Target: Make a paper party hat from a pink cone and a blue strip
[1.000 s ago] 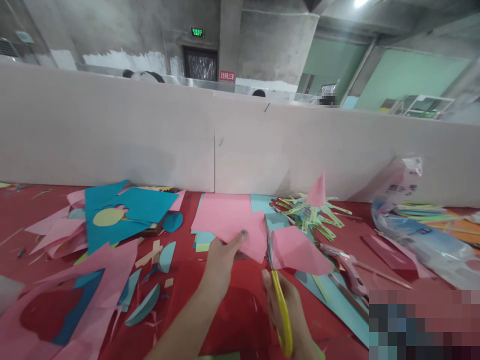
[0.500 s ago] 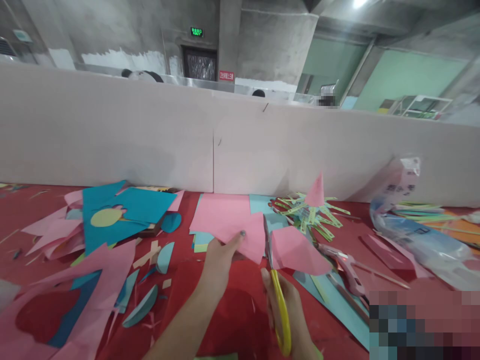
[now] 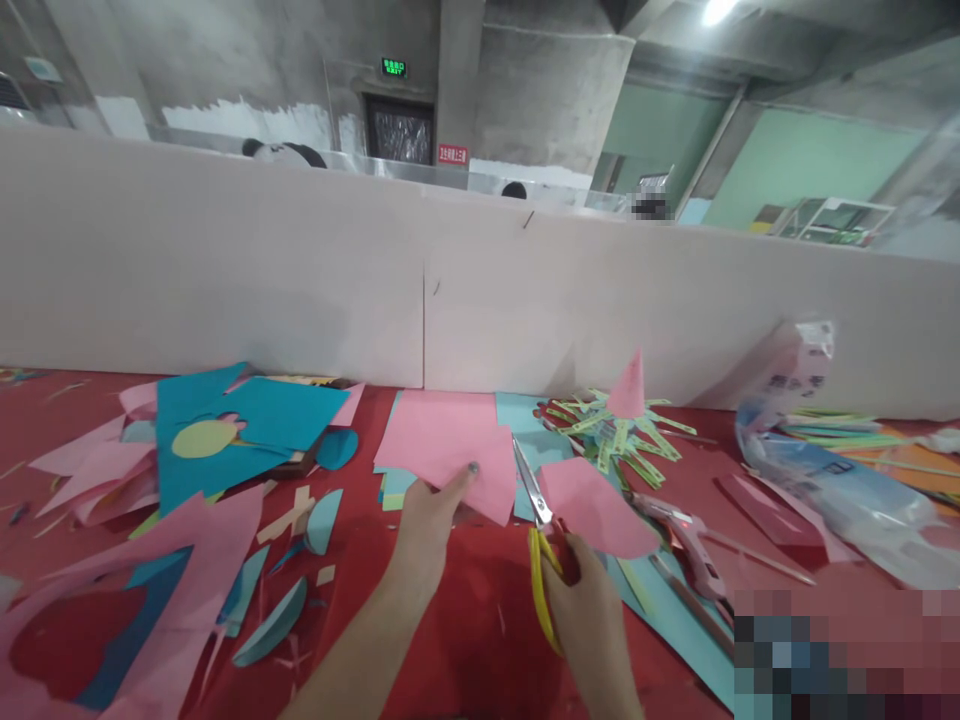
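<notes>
Two pale panels [image 3: 225, 270] stood edge to edge across the middle of the frame, above a red tabletop [image 3: 465, 610] that filled the lower part. At the lower left lay a pink sheet with a cut-out [image 3: 201, 580], and above it a teal sheet [image 3: 292, 405]. A clear plastic bag [image 3: 862, 490] slumped at the right. Left of the lower centre, the left hand [image 3: 424, 525] was closed on the near edge of a pink paper sheet [image 3: 450, 425], thumb on top. Apart from it, right of centre, the right hand [image 3: 589, 595] gripped the handles of yellow-handled scissors [image 3: 534, 492]. Their tip lay at the sheet's right edge; whether it touched could not be told. Just right of the blades lay a smaller pink piece [image 3: 592, 500]. Farther right was a pink glue gun [image 3: 699, 555], with a pink paper cone [image 3: 628, 388] above and left of it.
</notes>
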The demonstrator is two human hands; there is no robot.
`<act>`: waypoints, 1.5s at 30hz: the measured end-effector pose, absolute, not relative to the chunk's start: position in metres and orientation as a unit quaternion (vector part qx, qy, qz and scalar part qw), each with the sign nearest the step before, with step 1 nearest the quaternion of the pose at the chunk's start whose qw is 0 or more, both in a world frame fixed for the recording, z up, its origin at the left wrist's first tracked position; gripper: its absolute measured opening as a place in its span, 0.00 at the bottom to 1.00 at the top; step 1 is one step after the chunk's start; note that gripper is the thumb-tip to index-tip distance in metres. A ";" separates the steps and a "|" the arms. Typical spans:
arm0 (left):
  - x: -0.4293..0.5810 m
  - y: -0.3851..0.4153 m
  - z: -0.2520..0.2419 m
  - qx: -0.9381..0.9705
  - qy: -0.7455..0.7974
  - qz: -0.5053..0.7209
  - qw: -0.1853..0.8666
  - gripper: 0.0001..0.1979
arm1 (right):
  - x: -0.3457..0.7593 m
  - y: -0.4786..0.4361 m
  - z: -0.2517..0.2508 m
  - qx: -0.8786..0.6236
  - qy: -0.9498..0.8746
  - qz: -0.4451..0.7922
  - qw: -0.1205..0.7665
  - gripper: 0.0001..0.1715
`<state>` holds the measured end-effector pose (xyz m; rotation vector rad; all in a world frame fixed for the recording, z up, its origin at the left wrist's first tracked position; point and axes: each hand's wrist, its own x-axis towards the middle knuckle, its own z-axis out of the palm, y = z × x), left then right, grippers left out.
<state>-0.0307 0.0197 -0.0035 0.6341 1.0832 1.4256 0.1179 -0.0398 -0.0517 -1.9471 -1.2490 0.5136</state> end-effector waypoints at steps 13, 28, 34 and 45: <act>-0.034 0.013 0.005 0.302 0.463 0.593 0.585 0.19 | 0.187 -0.028 -0.099 -0.748 -0.582 -0.024 0.318 0.26; -0.044 -0.012 -0.035 0.255 0.469 0.573 0.622 0.22 | 0.121 -0.036 -0.044 -0.648 -0.604 0.219 0.409 0.22; -0.051 -0.025 -0.066 0.253 0.441 0.563 0.652 0.21 | 0.110 -0.041 -0.057 -0.609 -0.578 0.290 0.460 0.24; -0.052 -0.028 -0.073 0.308 0.414 0.520 0.681 0.23 | 0.100 -0.042 -0.059 -0.515 -0.579 0.406 0.484 0.20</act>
